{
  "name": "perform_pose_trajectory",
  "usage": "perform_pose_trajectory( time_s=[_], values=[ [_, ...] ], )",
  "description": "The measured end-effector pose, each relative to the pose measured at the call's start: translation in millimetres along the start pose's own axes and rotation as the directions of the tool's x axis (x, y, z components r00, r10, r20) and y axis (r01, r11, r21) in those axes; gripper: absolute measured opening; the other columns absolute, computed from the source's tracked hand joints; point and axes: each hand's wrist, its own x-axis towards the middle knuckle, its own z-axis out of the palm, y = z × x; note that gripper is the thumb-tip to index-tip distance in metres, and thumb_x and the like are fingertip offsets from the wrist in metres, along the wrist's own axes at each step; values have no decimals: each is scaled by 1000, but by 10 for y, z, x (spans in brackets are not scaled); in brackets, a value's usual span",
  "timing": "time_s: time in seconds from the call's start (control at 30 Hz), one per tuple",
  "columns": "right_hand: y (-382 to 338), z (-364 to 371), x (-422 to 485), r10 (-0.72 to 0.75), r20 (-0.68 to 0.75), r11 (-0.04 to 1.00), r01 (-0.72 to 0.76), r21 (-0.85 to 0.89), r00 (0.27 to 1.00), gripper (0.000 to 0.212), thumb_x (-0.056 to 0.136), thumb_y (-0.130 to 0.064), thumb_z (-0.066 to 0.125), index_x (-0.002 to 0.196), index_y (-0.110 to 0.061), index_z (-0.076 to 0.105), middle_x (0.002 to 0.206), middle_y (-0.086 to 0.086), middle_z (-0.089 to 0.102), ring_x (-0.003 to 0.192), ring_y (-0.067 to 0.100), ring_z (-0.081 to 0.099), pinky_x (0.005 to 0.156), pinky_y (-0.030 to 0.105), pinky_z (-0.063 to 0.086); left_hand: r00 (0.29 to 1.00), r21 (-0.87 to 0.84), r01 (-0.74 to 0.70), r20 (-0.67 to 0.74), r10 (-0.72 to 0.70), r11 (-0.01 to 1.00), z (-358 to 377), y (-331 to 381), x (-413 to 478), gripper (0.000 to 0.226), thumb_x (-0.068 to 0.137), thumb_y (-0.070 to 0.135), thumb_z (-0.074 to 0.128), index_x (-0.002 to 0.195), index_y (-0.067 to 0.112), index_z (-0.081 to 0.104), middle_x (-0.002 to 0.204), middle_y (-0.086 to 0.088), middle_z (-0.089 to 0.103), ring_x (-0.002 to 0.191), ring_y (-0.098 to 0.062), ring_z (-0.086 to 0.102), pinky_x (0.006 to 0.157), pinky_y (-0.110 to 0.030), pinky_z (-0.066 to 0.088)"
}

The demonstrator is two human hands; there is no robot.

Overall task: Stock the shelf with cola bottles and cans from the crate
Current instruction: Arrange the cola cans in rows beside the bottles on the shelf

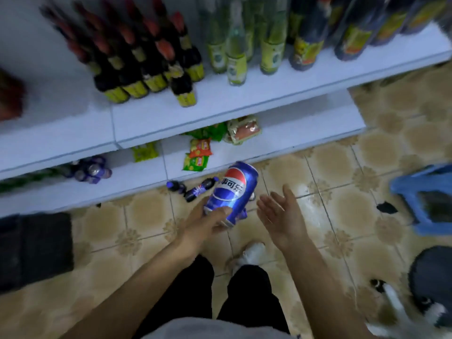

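Above tiled floor, cola can (232,192) gripped by left hand (208,220), right hand (281,214) open beside it

Glossy metal cola can (232,192), smooth matt white shelf (156,118), shiny patterned floor tiles (337,172).

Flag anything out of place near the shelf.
Two small cola bottles lie on their sides on the floor tiles at the foot of the bottom shelf, not stocked. Snack packets on that shelf lie scattered, unaligned.

Beige patterned floor tiles (330,165) gleam under soft light. White shelving (159,118) runs along the far side, and a blue plastic stool (408,183) sits right.
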Motion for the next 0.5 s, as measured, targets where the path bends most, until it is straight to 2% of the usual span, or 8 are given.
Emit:
perform_pose_trajectory(
  time_s=[0.07, 0.1, 0.17, 0.2, 0.3, 0.33, 0.4, 0.5],
  values=[
    [200, 405, -223, -13, 97, 990, 27, -142, 995, 31, 96, -43, 48, 95, -14, 58, 78, 3, 67, 73, 16, 61, 72, 29, 47, 1000, -254, 6, -21, -12, 967, -184, 81, -335, 56, 56, 26, 71, 108, 7, 59, 78, -10, 68, 62, -16, 65, 61, -26, 52],
    [326, 609, -341, -15, 161, 975, 50, -215, 987, 30, 96, -41, 49, 97, -13, 60, 77, 2, 68, 71, 16, 61, 71, 29, 47, 1000, -385, 4, -9, -8, 923, -309, 108, -493, 51, 58, 26, 71, 104, 6, 62, 77, -12, 67, 61, -17, 64, 60, -27, 52],
    [596, 1000, -586, 7, 309, 929, 108, -353, 951, 33, 92, -44, 53, 101, -13, 61, 80, 2, 69, 68, 14, 63, 65, 28, 47, 997, -591, -22, 43, 59, 806, -614, 151, -769, 51, 54, 37, 79, 95, 7, 72, 79, -13, 67, 61, -19, 63, 58, -28, 52],
    [743, 1196, -724, 28, 380, 898, 144, -417, 924, 41, 87, -48, 56, 105, -12, 62, 82, 2, 69, 67, 13, 63, 60, 26, 47, 993, -662, -40, 54, 101, 748, -801, 164, -898, 57, 47, 40, 84, 93, 7, 74, 81, -13, 67, 62, -20, 62, 58, -29, 52],
    [1233, 1786, -1150, 126, 569, 789, 266, -554, 813, 78, 70, -65, 68, 119, -4, 59, 84, 11, 64, 61, 22, 53, 47, 25, 42, 975, -771, -103, 47, 217, 629, -1403, 164, -1267, 67, 47, 46, 82, 99, 7, 72, 85, -14, 65, 64, -21, 59, 61, -31, 50],
    [1423, 1980, -1275, 157, 623, 755, 314, -576, 766, 83, 65, -68, 71, 120, -7, 58, 83, 16, 63, 59, 24, 49, 47, 26, 39, 967, -789, -130, 32, 252, 600, -1614, 170, -1392, 67, 48, 47, 81, 100, 7, 71, 86, -14, 64, 64, -21, 58, 62, -31, 50],
    [1813, 2380, -1525, 162, 691, 697, 415, -585, 704, 70, 63, -61, 76, 115, -17, 59, 97, 29, 62, 66, 31, 50, 55, 33, 41, 952, -814, -177, 1, 307, 553, -2093, 166, -1606, 67, 45, 46, 83, 99, 7, 70, 86, -13, 63, 63, -20, 59, 61, -32, 52],
    [2400, 2927, -1839, 122, 736, 681, 484, -550, 665, 57, 67, -41, 75, 115, -16, 59, 112, 24, 65, 84, 39, 60, 72, 51, 48, 929, -799, -262, -58, 365, 541, -2852, 215, -1907, 80, 38, 42, 88, 106, 5, 66, 91, -15, 64, 66, -23, 63, 61, -33, 55]
  ],
)
